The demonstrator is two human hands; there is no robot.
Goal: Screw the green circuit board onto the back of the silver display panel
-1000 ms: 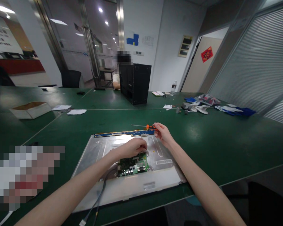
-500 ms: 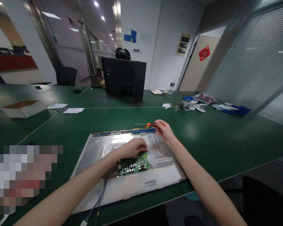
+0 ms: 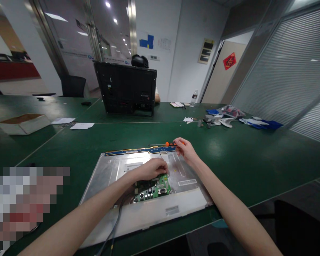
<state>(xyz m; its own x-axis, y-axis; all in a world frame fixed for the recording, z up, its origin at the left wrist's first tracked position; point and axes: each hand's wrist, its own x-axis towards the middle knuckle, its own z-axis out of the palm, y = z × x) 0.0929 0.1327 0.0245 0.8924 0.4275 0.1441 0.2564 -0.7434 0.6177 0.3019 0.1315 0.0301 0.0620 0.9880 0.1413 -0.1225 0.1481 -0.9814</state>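
A silver metal monitor back panel (image 3: 114,174) lies flat on the green table in front of me. A green circuit board (image 3: 152,189) sits on its middle. My left hand (image 3: 152,168) rests on the far edge of that board with its fingers curled down onto it. My right hand (image 3: 185,150) is at the panel's far right corner, fingers closed on the orange handle of a screwdriver (image 3: 165,144) whose shaft points left along the blue strip (image 3: 133,152) on the panel's far edge. A grey cable (image 3: 114,225) runs from the board toward me.
Across the table a person holds up a black monitor housing (image 3: 126,88). A cardboard box (image 3: 24,123) and papers (image 3: 82,126) lie at the left. Blue and white gloves and bags (image 3: 240,120) and a water bottle (image 3: 194,98) are at the far right. A chair (image 3: 296,224) stands at my right.
The person opposite has turned the black housing so its broad face points at me. My hands have barely shifted; the right one still grips the screwdriver.
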